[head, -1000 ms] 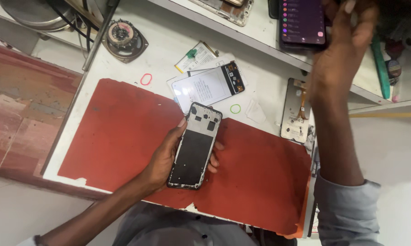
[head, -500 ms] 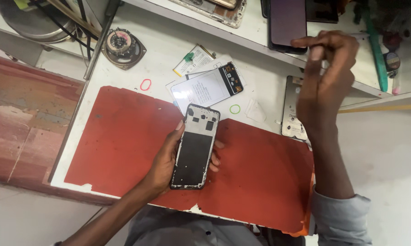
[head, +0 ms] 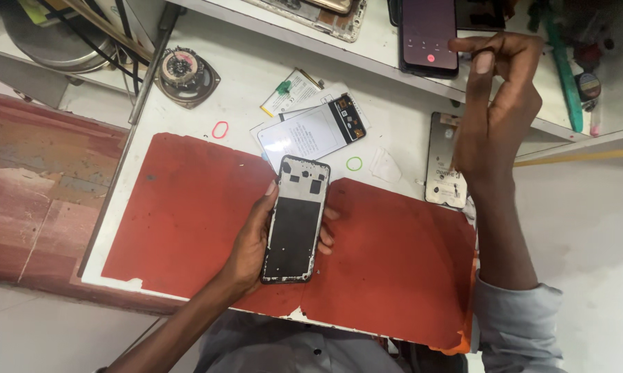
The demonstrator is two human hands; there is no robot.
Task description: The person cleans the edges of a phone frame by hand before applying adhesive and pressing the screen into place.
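Observation:
My left hand (head: 250, 243) grips an opened phone frame (head: 295, 220), dark and empty inside, over the red work mat (head: 187, 214). My right hand (head: 499, 110) is raised near the shelf edge, its fingers curled with the thumb tip close to a dark smartphone (head: 429, 34) that lies on the shelf with its screen lit. That hand holds nothing that I can see.
On the white table lie a phone display panel (head: 313, 130), a flat battery (head: 290, 91), a metal phone plate (head: 445, 160), two small rubber rings (head: 219, 129) and a round speaker (head: 186, 73). A metal bowl (head: 49, 41) and cables sit at the back left.
My right hand has let go of the dark smartphone, which now lies on the shelf, and has drawn back a little. My left hand keeps the frame in place.

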